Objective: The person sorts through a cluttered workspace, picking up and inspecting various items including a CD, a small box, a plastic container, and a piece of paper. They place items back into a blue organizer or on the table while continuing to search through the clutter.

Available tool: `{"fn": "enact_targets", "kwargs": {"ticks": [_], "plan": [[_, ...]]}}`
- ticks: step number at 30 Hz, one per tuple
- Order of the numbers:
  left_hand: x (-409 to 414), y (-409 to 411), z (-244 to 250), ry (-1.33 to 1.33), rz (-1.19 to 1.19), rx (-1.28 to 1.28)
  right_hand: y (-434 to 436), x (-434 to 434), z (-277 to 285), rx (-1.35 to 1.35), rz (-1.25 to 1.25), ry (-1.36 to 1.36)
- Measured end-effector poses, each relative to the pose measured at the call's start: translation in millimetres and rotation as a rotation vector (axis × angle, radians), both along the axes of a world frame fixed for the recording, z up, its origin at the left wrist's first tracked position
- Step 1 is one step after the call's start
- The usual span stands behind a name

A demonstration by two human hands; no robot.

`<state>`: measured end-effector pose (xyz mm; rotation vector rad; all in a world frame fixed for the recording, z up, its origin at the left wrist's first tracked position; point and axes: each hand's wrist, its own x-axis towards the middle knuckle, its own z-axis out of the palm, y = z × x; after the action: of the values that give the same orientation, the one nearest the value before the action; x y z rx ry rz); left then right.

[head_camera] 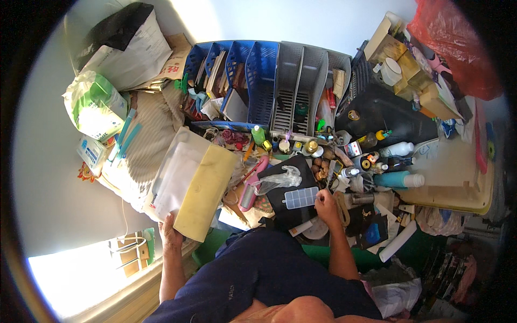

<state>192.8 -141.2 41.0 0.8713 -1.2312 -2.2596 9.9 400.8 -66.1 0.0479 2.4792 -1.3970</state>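
Note:
My left hand (171, 231) grips the lower edge of a document wallet, which has a yellow flap (206, 189) and a pale, translucent body. On the right, the fingers of my right hand (326, 204) close on the end of a clear plastic compartment box (299, 198). This box lies over a black flat item (278, 210), just below a crumpled clear plastic bag (282, 180). Left of the black item is a pink hair straightener or similar handled tool (253, 185).
Blue file holders (260, 80) and grey file holders (313, 72) stand at the back. Bottles, including a teal one (391, 179), crowd the right, near walnuts (320, 168). A white paper roll (398, 242) juts over the front edge. Green-and-white packaging (95, 105) stands left.

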Motion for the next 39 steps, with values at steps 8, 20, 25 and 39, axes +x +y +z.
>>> {"fn": "enact_targets", "kwargs": {"ticks": [8,20,25,39], "plan": [[-48.5,-0.9,77.4,-0.082,0.052,-0.253,-2.9,8.5,-0.4,0.213,0.075,0.268],[-241.3,19.3,260.1,0.036,-0.52,-0.902,-12.6,26.2,11.3,0.197,0.033,0.133],[-346.7,34.4,275.4,0.069,-0.754,-1.039,-13.1,36.3,8.8,0.272,0.02,0.259],[-515.3,112.9,219.4,-0.206,-0.829,-1.624,-22.4,52.0,15.3,0.175,-0.073,0.149]]}}
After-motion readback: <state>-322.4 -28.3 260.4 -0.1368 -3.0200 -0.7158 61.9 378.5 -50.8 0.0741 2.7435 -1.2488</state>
